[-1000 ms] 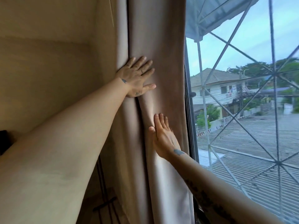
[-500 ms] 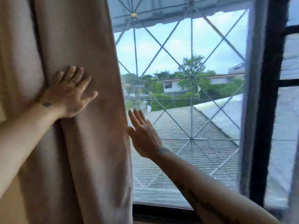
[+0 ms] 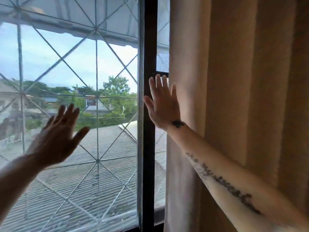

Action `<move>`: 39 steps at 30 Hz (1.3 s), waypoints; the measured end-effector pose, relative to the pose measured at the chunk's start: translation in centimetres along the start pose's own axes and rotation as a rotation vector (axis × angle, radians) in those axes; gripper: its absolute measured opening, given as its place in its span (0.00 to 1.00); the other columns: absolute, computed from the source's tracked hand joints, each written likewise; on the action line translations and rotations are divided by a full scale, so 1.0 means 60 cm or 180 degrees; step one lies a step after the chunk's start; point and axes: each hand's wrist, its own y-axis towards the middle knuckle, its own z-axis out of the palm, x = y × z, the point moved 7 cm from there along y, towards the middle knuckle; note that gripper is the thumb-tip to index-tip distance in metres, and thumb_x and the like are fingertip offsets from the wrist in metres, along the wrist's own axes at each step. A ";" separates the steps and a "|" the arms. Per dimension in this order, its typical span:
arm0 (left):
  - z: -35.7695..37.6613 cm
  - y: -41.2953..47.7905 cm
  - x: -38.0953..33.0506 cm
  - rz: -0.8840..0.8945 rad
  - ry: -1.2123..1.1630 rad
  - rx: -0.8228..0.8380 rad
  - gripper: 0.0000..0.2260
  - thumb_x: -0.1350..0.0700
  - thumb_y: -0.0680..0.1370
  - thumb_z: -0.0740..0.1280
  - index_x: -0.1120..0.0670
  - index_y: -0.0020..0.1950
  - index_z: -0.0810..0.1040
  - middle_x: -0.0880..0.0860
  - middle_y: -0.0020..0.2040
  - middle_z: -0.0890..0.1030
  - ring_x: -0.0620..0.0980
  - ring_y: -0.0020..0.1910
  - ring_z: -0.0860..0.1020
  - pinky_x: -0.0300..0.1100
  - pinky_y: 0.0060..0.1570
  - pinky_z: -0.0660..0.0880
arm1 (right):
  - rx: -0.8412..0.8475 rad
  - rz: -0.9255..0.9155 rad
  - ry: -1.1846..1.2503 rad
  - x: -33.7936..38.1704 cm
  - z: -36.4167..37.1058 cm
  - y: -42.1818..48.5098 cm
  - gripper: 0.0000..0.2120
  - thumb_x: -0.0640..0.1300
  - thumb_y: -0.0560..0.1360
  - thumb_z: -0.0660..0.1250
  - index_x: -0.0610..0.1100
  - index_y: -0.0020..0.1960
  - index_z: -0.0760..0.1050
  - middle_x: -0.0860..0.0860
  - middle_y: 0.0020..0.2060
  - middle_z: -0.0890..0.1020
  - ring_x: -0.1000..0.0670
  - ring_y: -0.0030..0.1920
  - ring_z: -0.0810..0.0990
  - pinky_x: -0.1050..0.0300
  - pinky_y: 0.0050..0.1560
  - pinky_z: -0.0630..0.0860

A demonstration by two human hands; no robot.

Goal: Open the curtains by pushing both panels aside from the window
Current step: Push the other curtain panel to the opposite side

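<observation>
A beige curtain panel (image 3: 234, 97) hangs in folds over the right side of the window. My right hand (image 3: 163, 102) is raised flat with fingers apart at the panel's left edge, in front of the dark window frame (image 3: 149, 47); whether it touches the cloth I cannot tell. My left hand (image 3: 58, 136) is spread and blurred in front of the bare window glass (image 3: 75, 64), holding nothing. The left curtain panel is out of view.
Behind the glass runs a metal grille of crossing bars (image 3: 96, 97). Outside are a corrugated roof (image 3: 83, 181), trees and houses. The window sill edge (image 3: 117, 229) lies at the bottom.
The view has swung right from the left panel to the right one. My left hand has come off the left curtain. My right hand has travelled across the glass to the right panel's edge.
</observation>
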 end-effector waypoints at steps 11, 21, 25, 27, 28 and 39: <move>0.240 -0.015 -0.421 0.0292 -0.1969 0.0735 0.34 0.42 0.80 0.53 0.53 0.78 0.40 0.49 0.79 0.38 0.42 0.74 0.35 0.41 0.75 0.42 | 0.0355 -0.0042 -0.1446 -0.191 -0.026 0.022 0.28 0.54 0.78 0.49 0.41 0.72 0.49 0.43 0.74 0.55 0.44 0.75 0.49 0.42 0.73 0.42; 0.335 -0.009 -0.623 0.0208 -0.2221 0.0909 0.46 0.30 0.72 0.51 0.55 0.74 0.29 0.50 0.73 0.28 0.45 0.70 0.27 0.41 0.71 0.31 | 0.0395 0.0027 -0.1814 -0.310 -0.028 0.022 0.28 0.55 0.78 0.48 0.41 0.72 0.48 0.42 0.75 0.53 0.43 0.75 0.47 0.42 0.73 0.42; 0.365 -0.008 -0.670 0.0330 -0.2231 0.1077 0.43 0.28 0.67 0.43 0.53 0.67 0.26 0.49 0.68 0.25 0.47 0.70 0.26 0.43 0.70 0.30 | 0.0393 0.0016 -0.1859 -0.349 -0.034 0.020 0.28 0.54 0.78 0.49 0.40 0.72 0.48 0.43 0.75 0.52 0.43 0.75 0.47 0.43 0.73 0.42; 0.379 -0.003 -0.685 0.0346 -0.2234 0.1110 0.38 0.33 0.64 0.33 0.52 0.67 0.27 0.48 0.68 0.26 0.46 0.68 0.25 0.43 0.69 0.29 | 0.0379 0.0053 -0.1866 -0.375 -0.040 0.017 0.28 0.54 0.78 0.49 0.40 0.72 0.48 0.43 0.75 0.52 0.44 0.75 0.47 0.44 0.73 0.42; 0.385 0.001 -0.692 0.0356 -0.2256 0.1123 0.37 0.35 0.64 0.30 0.52 0.67 0.27 0.48 0.68 0.26 0.46 0.68 0.26 0.42 0.69 0.29 | 0.0372 0.0075 -0.1885 -0.391 -0.042 0.015 0.28 0.54 0.78 0.49 0.40 0.72 0.47 0.43 0.75 0.51 0.44 0.75 0.47 0.44 0.73 0.42; 0.500 0.015 -0.855 0.1085 -0.2051 0.1404 0.35 0.38 0.64 0.26 0.51 0.68 0.28 0.45 0.69 0.28 0.46 0.69 0.26 0.45 0.72 0.30 | 0.0582 0.0259 -0.2085 -0.603 -0.065 -0.035 0.30 0.55 0.77 0.50 0.40 0.72 0.46 0.42 0.75 0.50 0.44 0.75 0.46 0.46 0.74 0.41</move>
